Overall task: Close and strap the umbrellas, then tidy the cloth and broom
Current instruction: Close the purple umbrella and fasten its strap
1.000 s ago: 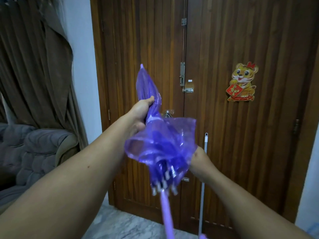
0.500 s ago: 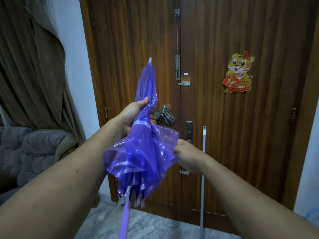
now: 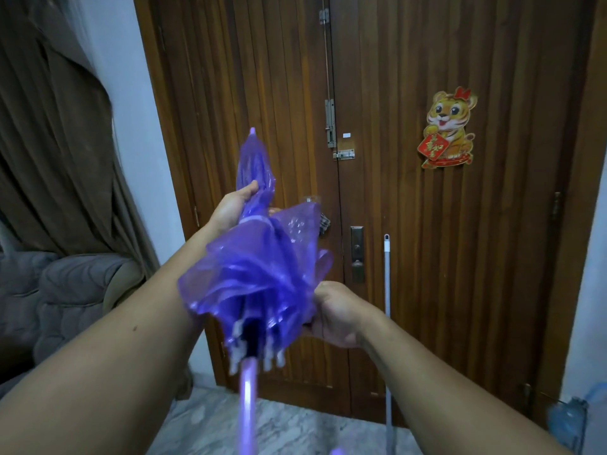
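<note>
Umbrella: you hold the purple umbrella (image 3: 259, 284) in front of the wooden door (image 3: 427, 224), tip up and away from you, shaft running down toward the floor (image 3: 295, 431). It is folded but loose, and the canopy billows out below the pale strap band.

Left hand: your left hand (image 3: 235, 208) is wrapped round the narrow upper part, just above the strap band.

Right hand: your right hand (image 3: 338, 315) pinches the canopy hem at the lower right, fingers curled into the plastic.

Risk, folds: the lower pleats look uneven. Strapping now would probably bunch the plastic and leave a fat, lopsided roll.

Risk, slip: the film looks slick. If your left grip eases while you twist, the umbrella could slide down through it.

Risk, ribs: the white rib tips sit just beside your right hand. A hard pull on the hem could snag or tear the film there.

Risk, broom: the broom handle (image 3: 387, 316) leans on the door near your right arm. A wide swing could knock it over.

Cloth: a checked cloth (image 3: 324, 221) hangs on the door, mostly hidden behind the canopy.
</note>
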